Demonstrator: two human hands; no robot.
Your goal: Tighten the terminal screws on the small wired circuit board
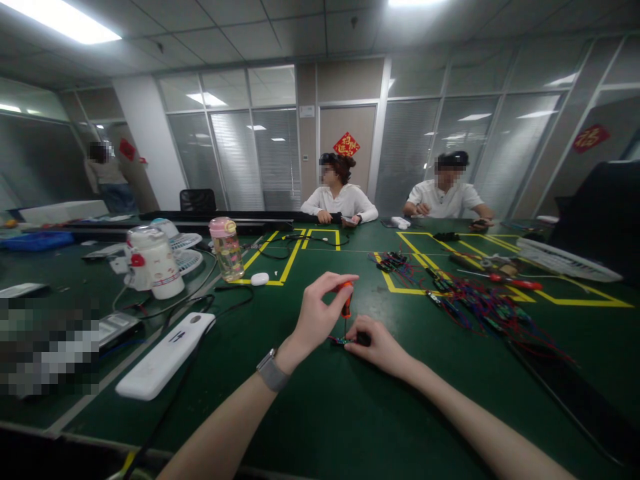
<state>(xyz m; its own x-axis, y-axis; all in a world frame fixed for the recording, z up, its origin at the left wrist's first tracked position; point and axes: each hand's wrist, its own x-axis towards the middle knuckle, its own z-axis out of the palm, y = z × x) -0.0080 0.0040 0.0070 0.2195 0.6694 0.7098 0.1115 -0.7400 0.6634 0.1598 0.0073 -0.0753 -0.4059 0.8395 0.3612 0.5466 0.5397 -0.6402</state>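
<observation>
On the green table [320, 413] just ahead of me, my left hand [316, 313] pinches the orange handle of a small screwdriver [347, 301] between thumb and fingertips, holding it upright with its tip on a tiny wired part [345, 341]. My right hand [380, 343] lies flat beside it, fingers curled closed on that part, pressing it to the table right under the tool. To my right lies a heap of red and blue wired parts [475, 307]; to my left sit a white remote-like device [165, 357], a pink-capped bottle [227, 248] and a white jug [153, 261], and two people in white [340, 200] sit across the table.
</observation>
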